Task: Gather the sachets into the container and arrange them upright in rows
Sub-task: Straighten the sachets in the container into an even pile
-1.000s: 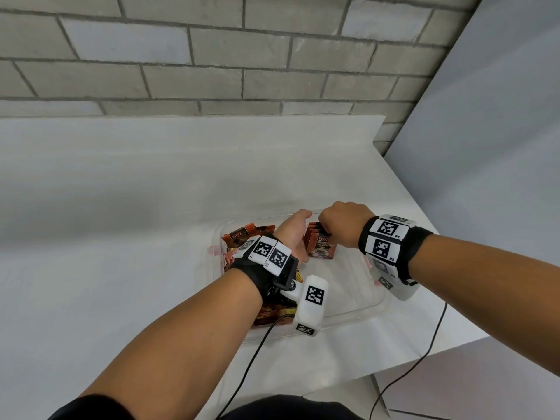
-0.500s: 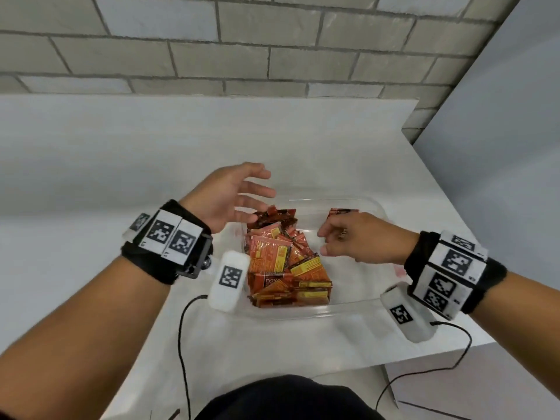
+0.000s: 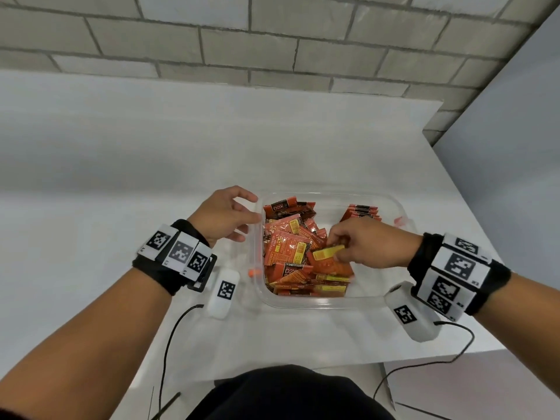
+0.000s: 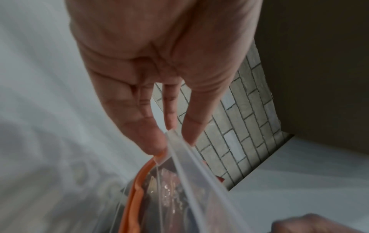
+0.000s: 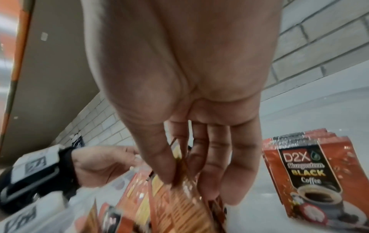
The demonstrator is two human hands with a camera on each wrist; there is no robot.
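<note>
Where brick wall (image 3: 272, 47) meets white table (image 3: 121, 165): left hand (image 3: 225, 214) slack, right hand (image 3: 368, 244) pinching sachet (image 3: 328, 254).

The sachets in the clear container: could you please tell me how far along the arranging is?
Done: a short upright row stands at the far right of the container. In hand: the right hand pinches one sachet from the loose pile; the left hand is at the rim. Left: most of that pile.

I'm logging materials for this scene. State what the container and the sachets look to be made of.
Container: clear, glossy, stiff plastic, since the sachets show through its walls; the orange strip at its rim is probably a softer seal.
Sachets: thin printed film, likely foil laminate, given the shiny creased faces.
</note>
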